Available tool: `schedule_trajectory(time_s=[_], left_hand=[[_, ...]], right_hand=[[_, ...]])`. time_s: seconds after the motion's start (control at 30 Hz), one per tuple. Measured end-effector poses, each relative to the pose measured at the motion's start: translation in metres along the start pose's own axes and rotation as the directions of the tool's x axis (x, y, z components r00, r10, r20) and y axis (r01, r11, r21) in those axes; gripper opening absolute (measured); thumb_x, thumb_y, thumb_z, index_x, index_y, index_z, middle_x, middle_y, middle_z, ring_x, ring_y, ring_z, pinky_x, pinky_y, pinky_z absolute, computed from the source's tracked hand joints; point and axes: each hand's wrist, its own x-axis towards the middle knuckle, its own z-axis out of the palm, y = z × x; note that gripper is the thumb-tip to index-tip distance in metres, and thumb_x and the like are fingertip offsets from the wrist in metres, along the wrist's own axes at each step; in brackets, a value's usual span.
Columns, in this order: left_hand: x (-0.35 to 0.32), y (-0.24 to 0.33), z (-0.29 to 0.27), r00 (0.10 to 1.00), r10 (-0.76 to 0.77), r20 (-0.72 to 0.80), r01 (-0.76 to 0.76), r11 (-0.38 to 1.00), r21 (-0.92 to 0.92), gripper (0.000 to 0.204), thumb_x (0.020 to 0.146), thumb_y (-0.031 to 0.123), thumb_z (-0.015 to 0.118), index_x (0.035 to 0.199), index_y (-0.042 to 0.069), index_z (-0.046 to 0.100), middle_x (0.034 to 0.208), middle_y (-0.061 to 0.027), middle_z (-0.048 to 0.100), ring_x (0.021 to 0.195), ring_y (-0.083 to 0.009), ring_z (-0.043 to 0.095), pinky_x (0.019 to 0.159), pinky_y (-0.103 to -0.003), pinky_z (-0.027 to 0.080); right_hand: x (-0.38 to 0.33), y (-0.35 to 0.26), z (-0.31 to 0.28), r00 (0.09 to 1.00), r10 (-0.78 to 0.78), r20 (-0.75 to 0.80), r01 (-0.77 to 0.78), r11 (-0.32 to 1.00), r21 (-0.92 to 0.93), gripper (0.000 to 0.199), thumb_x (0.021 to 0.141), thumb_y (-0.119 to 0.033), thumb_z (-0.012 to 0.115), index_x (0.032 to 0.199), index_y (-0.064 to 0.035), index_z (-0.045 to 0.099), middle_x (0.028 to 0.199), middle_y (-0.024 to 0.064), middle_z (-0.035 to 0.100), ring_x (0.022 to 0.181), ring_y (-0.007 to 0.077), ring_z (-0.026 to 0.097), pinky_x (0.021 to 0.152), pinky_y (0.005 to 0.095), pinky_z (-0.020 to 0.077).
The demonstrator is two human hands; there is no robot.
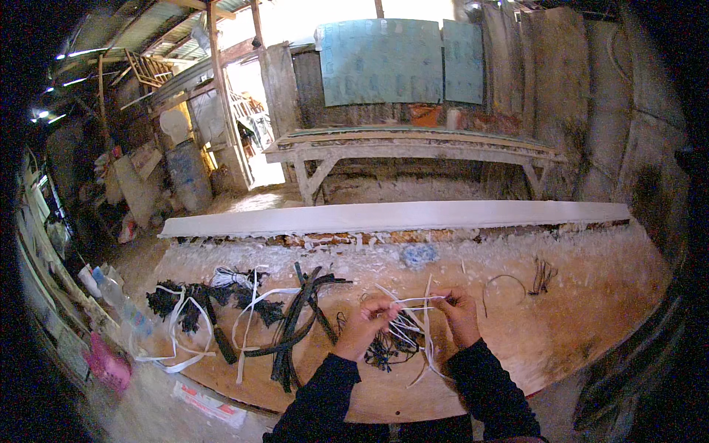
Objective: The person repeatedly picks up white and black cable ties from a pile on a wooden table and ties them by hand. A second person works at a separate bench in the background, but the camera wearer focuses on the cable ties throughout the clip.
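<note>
Toward the left edge of the bench (pixel 561 325) lie black strips (pixel 299 325) and loose white strands. Near the front edge, the left hand (pixel 369 319) pinches one end of thin white strips (pixel 410 310); their long axis runs across to the right hand (pixel 459 308), pinching the other end, both equally near

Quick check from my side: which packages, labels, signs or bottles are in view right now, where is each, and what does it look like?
Flat red-and-white printed package: front edge of the worktop, left of the left hand; rectangular.
Clear plastic bottle: far left, beside the worktop; blue label band.
Pink plastic container: lower left; boxy.
Pale blue-green sheets: on the back wall; rectangular, with faint print.
Both hands, right hand included, hold thin white strips.
</note>
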Motion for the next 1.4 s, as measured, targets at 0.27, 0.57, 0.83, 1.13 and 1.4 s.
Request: schedule_trajectory(time_s=[0.27, 0.57, 0.83, 1.13, 1.4], left_hand=[[0.013, -0.011, -0.027, 0.934, -0.11, -0.341, 0.058, 0.986, -0.158, 0.017, 0.079, 0.022, 0.063, 0.079, 0.005, 0.059, 0.066, 0.0021, 0.052, 0.055, -0.0051, 0.045, 0.047, -0.018, 0.036], [0.014, -0.016, -0.03, 0.909, -0.102, -0.403, 0.011, 0.975, -0.222, 0.014, 0.084, 0.019, 0.056, 0.081, 0.005, 0.054, 0.066, 0.0011, 0.049, 0.056, -0.0068, 0.045, 0.048, -0.019, 0.037], [0.028, -0.046, -0.031, 0.855, 0.186, -0.485, -0.023, 0.946, 0.324, 0.018, 0.081, 0.02, 0.058, 0.077, 0.003, 0.058, 0.07, -0.0067, 0.054, 0.062, -0.0184, 0.052, 0.058, -0.03, 0.042], [0.025, -0.046, -0.037, 0.884, 0.379, -0.275, -0.088, 0.711, 0.698, 0.021, 0.077, 0.024, 0.06, 0.086, 0.005, 0.062, 0.082, -0.0108, 0.059, 0.073, -0.0266, 0.056, 0.063, -0.034, 0.044], [0.027, -0.042, -0.035, 0.846, 0.358, -0.396, -0.109, 0.841, 0.529, 0.016, 0.079, 0.01, 0.057, 0.094, 0.006, 0.062, 0.086, -0.0097, 0.06, 0.073, -0.0196, 0.055, 0.065, -0.028, 0.043]], right_hand=[[-0.019, -0.011, 0.01, 0.979, 0.022, 0.205, -0.02, 1.0, -0.009, 0.009, 0.073, -0.012, 0.067, 0.074, -0.0035, 0.063, 0.07, 0.0017, 0.059, 0.066, 0.0104, 0.053, 0.064, 0.0241, 0.041], [-0.037, -0.017, 0.035, 0.655, -0.44, 0.614, 0.751, 0.47, -0.464, 0.013, 0.073, -0.016, 0.062, 0.067, -0.0053, 0.057, 0.061, 0.0085, 0.046, 0.061, 0.0269, 0.048, 0.059, 0.0371, 0.0366], [-0.037, -0.025, 0.033, 0.579, -0.397, 0.712, 0.81, 0.376, -0.449, 0.015, 0.075, -0.016, 0.061, 0.065, -0.0054, 0.057, 0.062, 0.007, 0.049, 0.063, 0.0245, 0.05, 0.061, 0.0356, 0.0376], [-0.016, -0.018, 0.01, 0.934, -0.111, 0.339, 0.333, 0.61, -0.719, 0.023, 0.078, -0.029, 0.053, 0.069, -0.0102, 0.064, 0.07, 0.0109, 0.061, 0.069, 0.0283, 0.057, 0.068, 0.0402, 0.0404], [-0.018, -0.011, 0.008, 0.945, -0.076, 0.318, 0.322, 0.379, -0.867, 0.017, 0.069, -0.026, 0.063, 0.081, -0.0146, 0.067, 0.075, 0.0119, 0.062, 0.071, 0.0284, 0.058, 0.063, 0.039, 0.0441]])
